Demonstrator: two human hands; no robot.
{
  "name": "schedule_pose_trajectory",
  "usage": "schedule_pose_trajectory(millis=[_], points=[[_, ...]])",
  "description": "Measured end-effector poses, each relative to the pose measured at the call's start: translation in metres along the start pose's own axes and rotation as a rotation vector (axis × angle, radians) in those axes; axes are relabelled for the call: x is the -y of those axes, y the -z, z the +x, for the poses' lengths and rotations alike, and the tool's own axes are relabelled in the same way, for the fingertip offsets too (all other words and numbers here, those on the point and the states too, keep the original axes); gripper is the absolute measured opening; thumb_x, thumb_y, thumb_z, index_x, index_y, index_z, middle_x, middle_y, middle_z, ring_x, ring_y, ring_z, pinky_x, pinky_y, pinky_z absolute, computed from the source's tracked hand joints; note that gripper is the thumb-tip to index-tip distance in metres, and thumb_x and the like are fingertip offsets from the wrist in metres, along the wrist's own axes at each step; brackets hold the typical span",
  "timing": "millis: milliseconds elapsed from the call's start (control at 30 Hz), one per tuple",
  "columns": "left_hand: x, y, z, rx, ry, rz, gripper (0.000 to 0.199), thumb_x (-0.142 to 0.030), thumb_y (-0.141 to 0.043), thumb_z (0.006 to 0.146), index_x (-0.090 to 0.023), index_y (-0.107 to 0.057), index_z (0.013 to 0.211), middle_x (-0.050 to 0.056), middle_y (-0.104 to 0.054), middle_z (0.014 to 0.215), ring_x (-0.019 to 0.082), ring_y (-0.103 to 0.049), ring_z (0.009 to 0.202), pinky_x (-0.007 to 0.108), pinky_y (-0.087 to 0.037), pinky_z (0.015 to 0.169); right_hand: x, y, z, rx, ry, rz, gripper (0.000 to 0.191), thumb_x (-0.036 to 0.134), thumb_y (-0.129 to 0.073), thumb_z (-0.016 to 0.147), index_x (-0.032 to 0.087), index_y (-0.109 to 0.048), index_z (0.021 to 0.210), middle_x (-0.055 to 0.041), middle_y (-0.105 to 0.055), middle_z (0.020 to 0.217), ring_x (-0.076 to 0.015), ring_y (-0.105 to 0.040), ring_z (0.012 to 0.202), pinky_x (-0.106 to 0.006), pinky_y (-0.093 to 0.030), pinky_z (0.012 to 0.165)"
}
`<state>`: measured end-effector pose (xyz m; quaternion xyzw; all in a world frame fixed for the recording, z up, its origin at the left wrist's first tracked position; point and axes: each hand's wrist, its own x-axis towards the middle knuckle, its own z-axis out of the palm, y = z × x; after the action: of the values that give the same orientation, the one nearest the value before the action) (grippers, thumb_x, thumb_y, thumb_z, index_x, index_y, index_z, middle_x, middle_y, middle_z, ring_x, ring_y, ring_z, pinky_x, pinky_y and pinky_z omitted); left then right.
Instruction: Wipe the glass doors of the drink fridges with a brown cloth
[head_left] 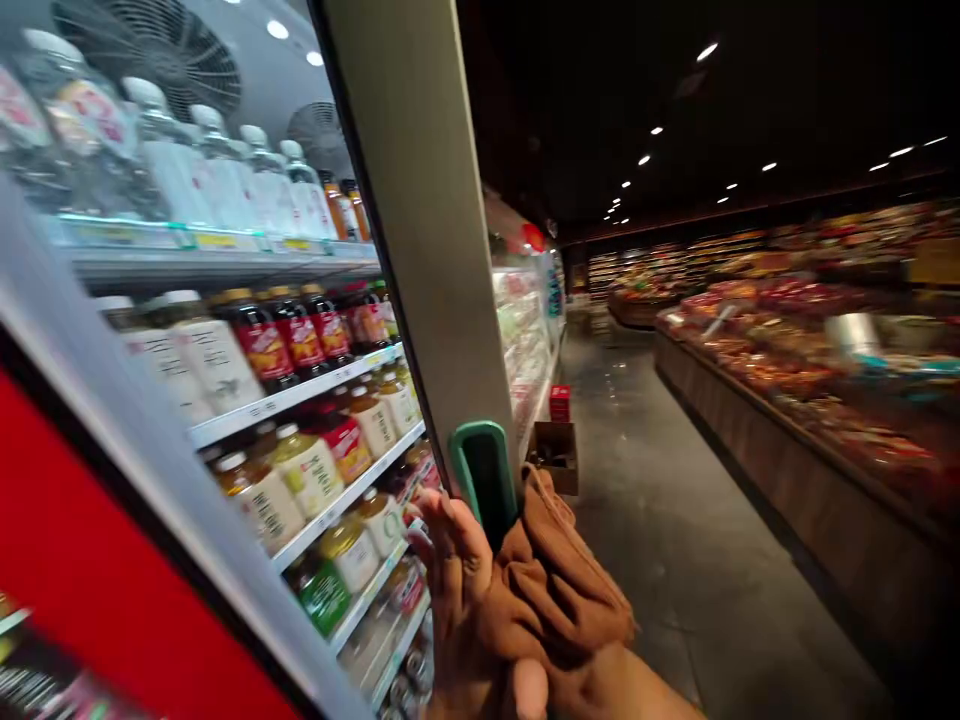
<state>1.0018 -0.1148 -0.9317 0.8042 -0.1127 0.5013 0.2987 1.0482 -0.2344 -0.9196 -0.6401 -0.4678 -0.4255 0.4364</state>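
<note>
A bunched brown cloth (555, 590) is up against a tall cooler door frame (420, 220), just below and right of its green recessed handle (484, 465). My right hand holds this cloth; its fingers are hidden in the folds, and the bare forearm comes in from the bottom right. Left of the cloth, my left hand (457, 590) is raised with its fingers stretched upward, close to the door's edge. Its thumb stands apart at the bottom. Whether the left fingers touch the door I cannot tell.
Behind the door, cooler shelves (300, 395) carry many drink bottles (307, 470). A red panel (112, 570) borders the lower left. To the right, a grey floor aisle (637, 480) runs past a cardboard box (556, 450) and a long produce display (795, 390).
</note>
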Motion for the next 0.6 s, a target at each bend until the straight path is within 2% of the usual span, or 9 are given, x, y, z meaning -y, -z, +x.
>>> schedule_pose_trajectory(millis=[67, 167, 267, 333, 367, 500, 600], points=[[0.006, 0.025, -0.002, -0.003, -0.021, 0.102, 0.103, -0.085, 0.0, 0.088, -0.022, -0.003, 0.17, 0.009, -0.005, 0.179, 0.035, -0.006, 0.164, 0.058, -0.005, 0.135, 0.006, -0.019, 0.008, 0.041, -0.019, 0.108, 0.051, 0.061, -0.058, 0.09, 0.046, -0.066, 0.138, 0.0017, -0.077, 0.117, -0.0343, -0.068, 0.126, -0.054, -0.055, 0.115], [0.02, 0.053, -0.002, 0.015, -0.045, 0.251, 0.093, -0.075, -0.008, 0.097, -0.017, -0.007, 0.17, 0.017, -0.019, 0.176, 0.033, -0.009, 0.164, 0.056, -0.008, 0.134, 0.01, -0.048, 0.023, 0.099, 0.042, 0.257, 0.047, 0.062, -0.043, 0.1, 0.045, -0.068, 0.136, -0.0003, -0.076, 0.122, -0.0318, -0.067, 0.128, -0.056, -0.041, 0.127], [0.044, 0.068, 0.0, -0.08, -0.024, 0.357, 0.083, -0.068, -0.011, 0.103, -0.02, -0.017, 0.169, 0.016, -0.034, 0.172, 0.028, -0.018, 0.164, 0.053, -0.01, 0.135, 0.01, -0.084, 0.037, 0.163, 0.121, 0.418, 0.056, 0.062, -0.032, 0.104, 0.042, -0.053, 0.152, 0.0002, -0.061, 0.151, -0.0285, -0.051, 0.147, -0.054, -0.031, 0.131], [0.064, 0.075, 0.0, -0.137, 0.005, 0.405, 0.079, -0.067, -0.013, 0.104, -0.022, -0.027, 0.167, 0.014, -0.038, 0.17, 0.026, -0.019, 0.164, 0.052, -0.011, 0.135, 0.008, -0.111, 0.044, 0.197, 0.118, 0.515, 0.059, 0.059, -0.029, 0.106, 0.039, -0.042, 0.159, -0.0002, -0.048, 0.163, -0.0254, -0.042, 0.154, -0.05, -0.029, 0.132], [0.075, 0.078, 0.0, -0.149, 0.025, 0.423, 0.079, -0.068, -0.014, 0.103, -0.022, -0.032, 0.165, 0.014, -0.039, 0.17, 0.026, -0.019, 0.164, 0.052, -0.01, 0.135, 0.007, -0.125, 0.046, 0.203, 0.114, 0.545, 0.06, 0.058, -0.03, 0.106, 0.037, -0.041, 0.16, -0.0012, -0.047, 0.164, -0.0247, -0.041, 0.154, -0.049, -0.029, 0.132], [0.118, 0.094, 0.002, -0.175, 0.116, 0.473, 0.089, -0.077, -0.012, 0.099, -0.019, -0.049, 0.155, 0.017, -0.043, 0.167, 0.028, -0.02, 0.163, 0.052, -0.014, 0.135, 0.0, -0.177, 0.054, 0.242, 0.105, 0.577, 0.06, 0.058, -0.039, 0.104, 0.033, -0.046, 0.158, -0.0053, -0.054, 0.159, -0.0257, -0.048, 0.15, -0.048, -0.033, 0.129], [0.148, 0.105, 0.008, -0.181, 0.149, 0.443, 0.099, -0.081, -0.009, 0.095, -0.013, -0.039, 0.161, 0.021, -0.036, 0.17, 0.03, -0.021, 0.163, 0.052, -0.018, 0.133, -0.005, -0.214, 0.063, 0.313, 0.079, 0.587, 0.061, 0.054, -0.045, 0.103, 0.034, -0.041, 0.161, -0.0042, -0.052, 0.161, -0.0252, -0.048, 0.149, -0.046, -0.035, 0.128]])
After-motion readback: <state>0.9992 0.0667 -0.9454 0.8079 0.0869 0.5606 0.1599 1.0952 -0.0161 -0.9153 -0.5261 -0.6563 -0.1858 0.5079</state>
